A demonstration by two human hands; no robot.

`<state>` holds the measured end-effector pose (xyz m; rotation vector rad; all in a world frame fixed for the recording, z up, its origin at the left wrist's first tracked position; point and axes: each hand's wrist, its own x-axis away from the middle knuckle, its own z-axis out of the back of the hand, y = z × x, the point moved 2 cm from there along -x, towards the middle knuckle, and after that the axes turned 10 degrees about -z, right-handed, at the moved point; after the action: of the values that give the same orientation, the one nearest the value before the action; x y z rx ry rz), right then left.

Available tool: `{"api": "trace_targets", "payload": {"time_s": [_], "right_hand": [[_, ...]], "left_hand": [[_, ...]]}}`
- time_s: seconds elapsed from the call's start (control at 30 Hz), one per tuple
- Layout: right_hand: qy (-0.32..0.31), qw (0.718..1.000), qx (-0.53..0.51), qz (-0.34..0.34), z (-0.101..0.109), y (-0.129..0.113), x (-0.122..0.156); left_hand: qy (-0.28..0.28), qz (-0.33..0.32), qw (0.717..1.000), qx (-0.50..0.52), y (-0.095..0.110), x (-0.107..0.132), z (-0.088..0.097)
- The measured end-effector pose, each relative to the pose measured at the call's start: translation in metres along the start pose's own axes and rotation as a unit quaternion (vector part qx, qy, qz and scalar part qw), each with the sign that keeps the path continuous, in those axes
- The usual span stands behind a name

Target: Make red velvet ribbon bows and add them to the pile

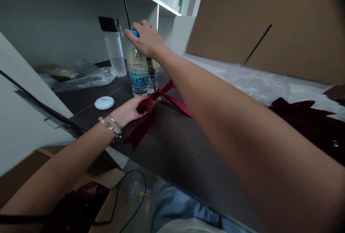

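Observation:
My left hand (129, 111), with a beaded bracelet at the wrist, pinches the knot of a dark red ribbon bow (142, 125) lying on the dark tabletop (175, 143). The ribbon's tails trail toward me and off to the right. My right hand (147, 39) reaches across and is closed around the blue handle of a corded tool. Its thin metal rod (151, 73) points down, with the tip at the bow by my left fingers. A black cord runs up from the handle.
A plastic water bottle (137, 71) stands just behind the rod, with a clear bottle with a black lid (114, 50) to its left. A white round disc (104, 102), crumpled plastic bags (81, 77), a cardboard sheet (269, 21) and dark red fabric (304, 118) surround the spot.

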<state>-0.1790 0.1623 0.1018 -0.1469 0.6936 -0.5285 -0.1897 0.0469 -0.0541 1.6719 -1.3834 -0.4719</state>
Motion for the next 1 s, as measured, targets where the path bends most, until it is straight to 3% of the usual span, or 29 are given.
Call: {"api": "trace_targets", "payload": {"time_s": [0.33, 0.77, 0.87, 0.93, 1.0], "right_hand": [[0.006, 1.0, -0.007, 0.005, -0.0011, 0.001, -0.0007], [0.0, 1.0, -0.003, 0.001, -0.0003, 0.0006, -0.0007], [-0.002, 1.0, -0.001, 0.0, -0.0004, 0.0012, -0.0008], [-0.005, 1.0, -0.001, 0.001, -0.0002, 0.001, -0.0006], [-0.009, 1.0, -0.002, 0.001, 0.0005, 0.0006, 0.0003]], "left_hand": [[0.002, 0.018, 0.995, 0.093, 0.0015, 0.0087, -0.0085], [-0.022, 0.02, 0.992, 0.121, 0.0035, 0.0078, -0.0077], [-0.013, -0.002, 0.998, 0.067, 0.0037, 0.0066, -0.0087], [0.005, -0.047, 0.998, -0.042, 0.0036, 0.0042, -0.0073], [0.019, -0.104, 0.977, -0.185, 0.0032, 0.0033, -0.0052]]}}
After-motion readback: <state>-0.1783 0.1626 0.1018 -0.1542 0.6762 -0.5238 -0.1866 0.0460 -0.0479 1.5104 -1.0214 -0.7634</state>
